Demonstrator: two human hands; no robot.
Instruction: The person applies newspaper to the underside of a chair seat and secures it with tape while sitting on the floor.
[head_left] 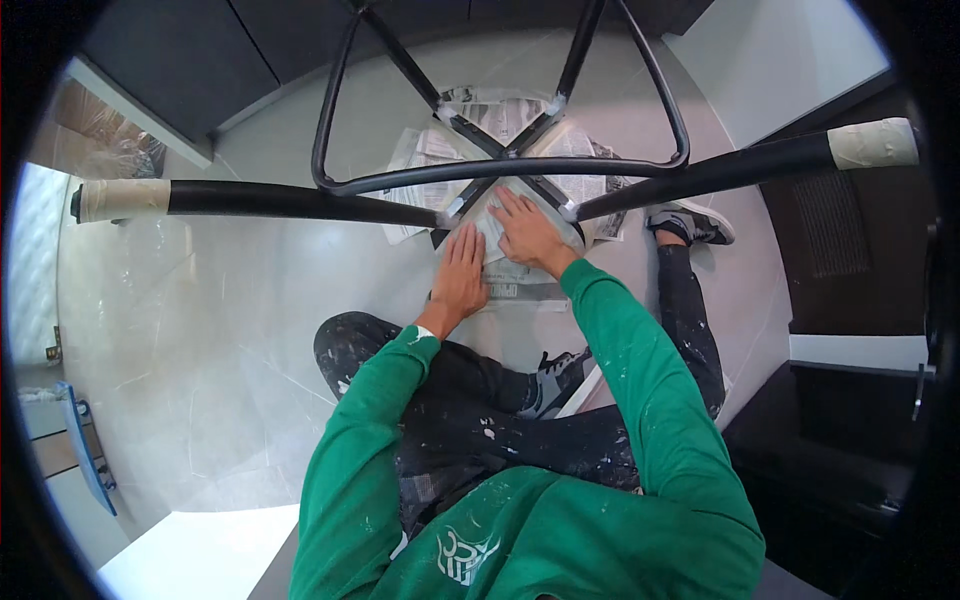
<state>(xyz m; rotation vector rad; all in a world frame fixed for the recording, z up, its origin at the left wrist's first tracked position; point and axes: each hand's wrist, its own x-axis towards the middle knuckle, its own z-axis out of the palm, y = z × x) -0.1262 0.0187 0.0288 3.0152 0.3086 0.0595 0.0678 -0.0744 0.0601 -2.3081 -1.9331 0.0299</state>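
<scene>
An upturned black stool stands in front of me, its legs spreading outward from a crossed frame. Newspaper covers the underside of the seat around that cross and fans out past its edge. My left hand lies flat on the near-left edge of the paper, fingers together and stretched forward. Further in, my right hand rests with fingers extended on the pale paper between the two near legs. Neither hand grips anything. The seat itself is mostly hidden under the paper.
A black footrest bar crosses above the paper, just beyond my hands. Two legs reach out left and right, with beige tape on their ends. Dark cabinets stand at the far left. A blue skateboard-like board leans at the left.
</scene>
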